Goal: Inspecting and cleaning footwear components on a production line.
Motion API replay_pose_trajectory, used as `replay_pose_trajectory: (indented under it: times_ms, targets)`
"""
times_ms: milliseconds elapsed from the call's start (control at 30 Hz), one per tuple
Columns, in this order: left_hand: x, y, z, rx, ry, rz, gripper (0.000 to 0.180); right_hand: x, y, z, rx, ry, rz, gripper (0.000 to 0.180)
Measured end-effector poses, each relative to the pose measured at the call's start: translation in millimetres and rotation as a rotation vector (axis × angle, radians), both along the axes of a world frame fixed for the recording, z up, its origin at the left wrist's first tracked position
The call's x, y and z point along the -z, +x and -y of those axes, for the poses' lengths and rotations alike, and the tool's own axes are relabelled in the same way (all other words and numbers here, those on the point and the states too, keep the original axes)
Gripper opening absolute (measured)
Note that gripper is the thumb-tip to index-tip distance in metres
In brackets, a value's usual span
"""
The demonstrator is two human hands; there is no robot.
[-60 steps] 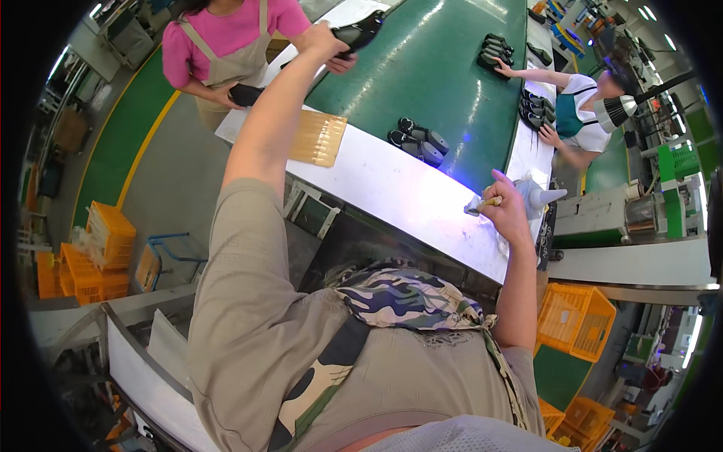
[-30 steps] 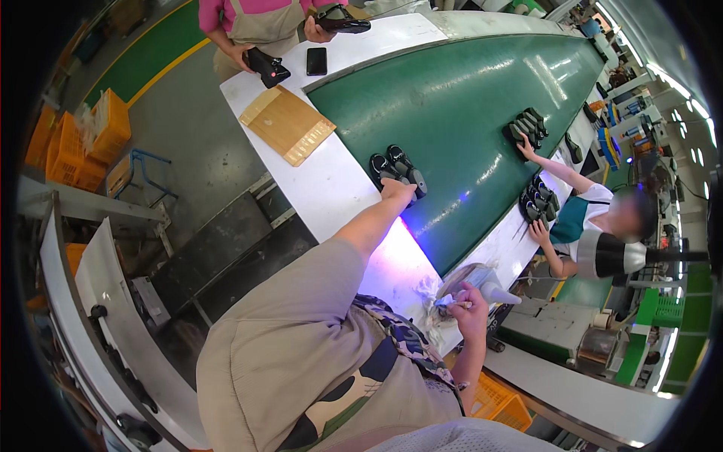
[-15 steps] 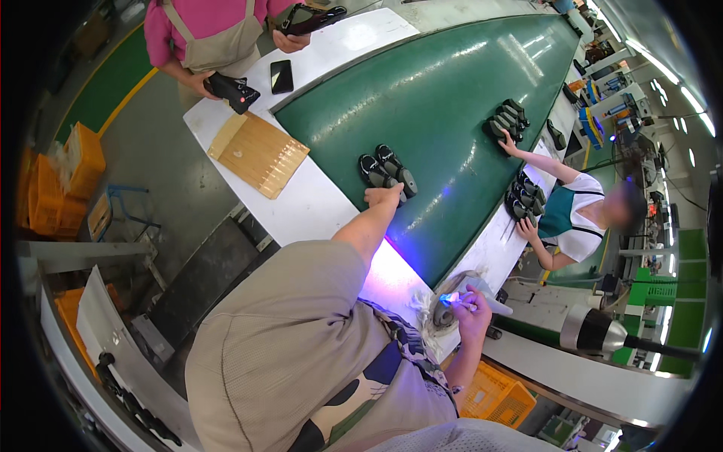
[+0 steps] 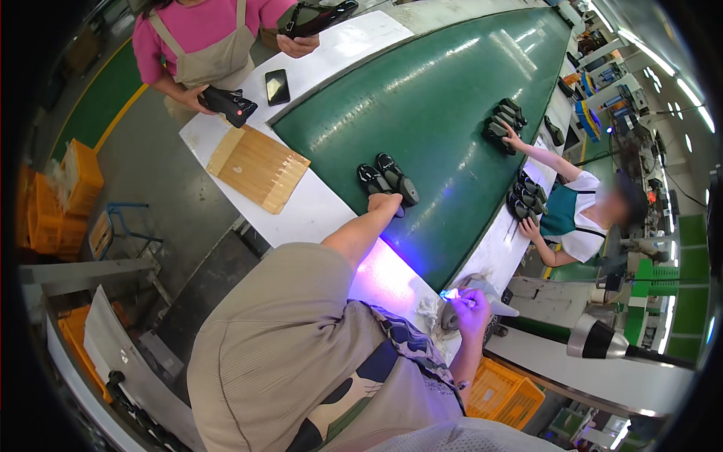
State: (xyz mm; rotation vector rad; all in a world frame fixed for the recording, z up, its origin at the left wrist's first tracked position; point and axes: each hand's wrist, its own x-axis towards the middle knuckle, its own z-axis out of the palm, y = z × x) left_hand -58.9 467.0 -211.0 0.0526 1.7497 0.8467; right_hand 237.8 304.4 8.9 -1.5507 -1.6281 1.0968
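Observation:
A pair of dark shoes with shiny uppers and grey insoles stands on the green belt (image 4: 444, 98) in front of me. Reaching out from my body, my left hand (image 4: 384, 203) is closed on the heel end of the left shoe (image 4: 370, 179); its fingertips are partly hidden. The right shoe (image 4: 396, 179) stands close beside it. Over the white table edge (image 4: 388, 279), my right hand (image 4: 473, 310) pinches a small, pale item lit bright blue, too glaring to make out. Below that hand lies a whitish cloth (image 4: 429, 309).
Across the belt, a co-worker in a green apron (image 4: 561, 215) touches several dark shoes (image 4: 526, 194). Another, in a pink top (image 4: 203, 38), holds dark shoes near a phone (image 4: 277, 87). A brown board (image 4: 260, 169) lies on the table's left. A lamp-like metal fixture (image 4: 599, 337) juts in at right.
The whole view has shifted slightly, so the belt and shoes sit lower. My left hand stays at the shoe. My right hand has moved slightly forward toward the belt, still pinching the small item.

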Motion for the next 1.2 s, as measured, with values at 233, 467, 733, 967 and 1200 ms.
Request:
replay_pose_trajectory:
  times_ms: [233, 467, 733, 967, 1200]
  targets:
    - [47, -35, 30, -0.189, 0.367, 0.654, 0.026, -26, 2, 4, -0.029, 0.081, 0.138, 0.023]
    - [-85, -18, 108, 0.056, 0.971, 0.902, 0.047, -6, 48, 9, -0.034, 0.194, 0.009, 0.018]
    - [-139, 20, 145, 0.307, 1.168, 0.146, 0.062, -31, 70, 13, -0.011, 0.133, -0.114, 0.022]
    - [-197, 30, 155, 0.583, 1.724, -1.116, 0.052, -18, 72, -31, 0.11, 0.101, -0.471, 0.019]
    - [-247, 39, 168, 0.711, 1.89, -1.334, 0.049, -45, 4, -51, -0.032, 0.075, -0.759, 0.023]
